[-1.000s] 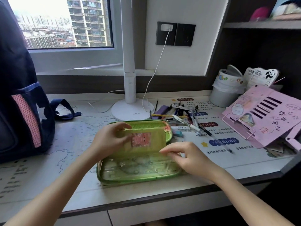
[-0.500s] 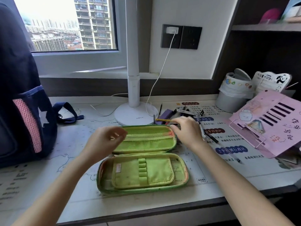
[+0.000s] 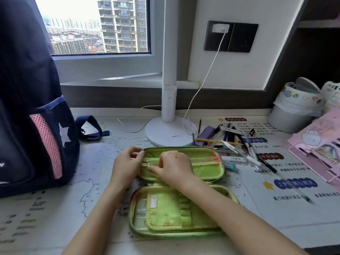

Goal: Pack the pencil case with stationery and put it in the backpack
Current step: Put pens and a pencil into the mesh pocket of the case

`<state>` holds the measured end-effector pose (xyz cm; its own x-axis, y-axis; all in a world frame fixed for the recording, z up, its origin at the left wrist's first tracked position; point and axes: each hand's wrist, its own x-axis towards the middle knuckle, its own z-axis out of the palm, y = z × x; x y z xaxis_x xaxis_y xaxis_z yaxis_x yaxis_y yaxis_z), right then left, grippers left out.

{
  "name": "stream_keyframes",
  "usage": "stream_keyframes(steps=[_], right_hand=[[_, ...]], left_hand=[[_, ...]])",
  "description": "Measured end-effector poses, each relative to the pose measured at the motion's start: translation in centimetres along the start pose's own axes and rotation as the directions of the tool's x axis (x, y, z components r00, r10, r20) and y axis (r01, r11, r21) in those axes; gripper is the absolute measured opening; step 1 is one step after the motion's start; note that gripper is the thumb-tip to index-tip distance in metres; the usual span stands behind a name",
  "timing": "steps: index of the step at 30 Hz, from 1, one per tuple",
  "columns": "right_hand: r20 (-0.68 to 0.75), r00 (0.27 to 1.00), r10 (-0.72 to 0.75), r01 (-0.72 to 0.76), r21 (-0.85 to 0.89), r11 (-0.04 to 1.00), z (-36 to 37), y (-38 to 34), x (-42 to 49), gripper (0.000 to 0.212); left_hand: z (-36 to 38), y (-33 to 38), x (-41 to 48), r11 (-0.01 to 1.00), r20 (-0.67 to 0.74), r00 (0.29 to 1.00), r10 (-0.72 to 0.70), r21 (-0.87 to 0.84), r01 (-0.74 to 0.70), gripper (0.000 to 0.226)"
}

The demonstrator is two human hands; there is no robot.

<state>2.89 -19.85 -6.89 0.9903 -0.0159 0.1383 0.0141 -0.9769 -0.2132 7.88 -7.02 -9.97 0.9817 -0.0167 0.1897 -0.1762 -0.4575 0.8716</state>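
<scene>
A green pencil case (image 3: 206, 168) lies open flat on the desk, its mesh-pocket half farther from me and its flap half (image 3: 165, 214) nearer. My left hand (image 3: 127, 164) grips the left end of the far half. My right hand (image 3: 174, 168) rests on the mesh pocket, its fingertips pinched at the small zipper pull (image 3: 147, 163) at the pocket's left end. Loose stationery (image 3: 233, 142), pens, pencils and an eraser, lies in a heap right of the case. The dark blue backpack (image 3: 27, 107) stands upright at the left of the desk.
A white lamp base (image 3: 171, 133) stands just behind the case, with a white cable (image 3: 202, 78) running up to the wall socket. A grey bin (image 3: 290, 116) and a pink book stand (image 3: 316, 150) fill the right side. The desk edge is close to me.
The case's lid has been swung open and now lies flat. My right hand went out to the stationery heap, then came back onto the mesh pocket's zipper. My left hand stayed at the case's left end.
</scene>
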Motion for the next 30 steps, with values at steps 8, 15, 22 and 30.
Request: stream_keyframes(steps=[8, 15, 22, 30], right_hand=[[0.064, 0.997, -0.052, 0.059, -0.117, 0.991, -0.1, -3.1, 0.7, 0.024], [0.036, 0.990, -0.134, 0.138, -0.353, 0.925, -1.2, -0.6, -2.0, 0.021], [0.019, 0.998, 0.052, -0.040, -0.405, 0.914, -4.6, 10.0, -4.6, 0.023], [-0.084, 0.995, 0.057, -0.071, -0.177, 0.982, -5.9, 15.4, 5.0, 0.019]], left_hand=[[0.3, -0.2, -0.7, 0.987, -0.049, 0.990, 0.136, 0.095, -0.131, 0.017], [1.2, -0.4, -1.7, 0.940, 0.002, 0.964, 0.264, 0.224, -0.258, 0.011], [1.3, -0.6, -1.6, 0.942, -0.032, 0.970, 0.241, 0.250, -0.225, 0.011], [0.6, -0.5, -0.7, 0.956, -0.080, 0.974, 0.212, 0.225, -0.190, 0.024]])
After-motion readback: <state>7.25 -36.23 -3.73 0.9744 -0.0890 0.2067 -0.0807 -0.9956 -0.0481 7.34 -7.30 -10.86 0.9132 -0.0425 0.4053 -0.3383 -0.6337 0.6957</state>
